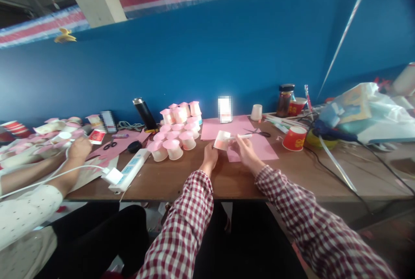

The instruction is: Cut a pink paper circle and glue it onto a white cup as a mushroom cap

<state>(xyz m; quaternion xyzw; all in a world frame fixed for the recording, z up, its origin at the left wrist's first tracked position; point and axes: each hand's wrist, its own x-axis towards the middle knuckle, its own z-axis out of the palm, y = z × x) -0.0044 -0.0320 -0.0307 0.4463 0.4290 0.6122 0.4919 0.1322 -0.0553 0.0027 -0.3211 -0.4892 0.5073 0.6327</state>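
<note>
pink-wrapped paper cup held over the worktop, a pen-like stick at its rim

left hand (pixel 209 154) is clamped on a small white paper cup with a pink paper band (pixel 221 140), lifted above the brown wooden worktop (pixel 181 181); right hand (pixel 245 149) pinches a thin white stick (pixel 241 136) whose tip meets the cup. best to keep the cup steady and work slowly along the band. just left of the left hand stands a cluster of upturned pink-topped cups (pixel 177 134); black-handled scissors (pixel 259 132) lie beyond the right hand.
</note>
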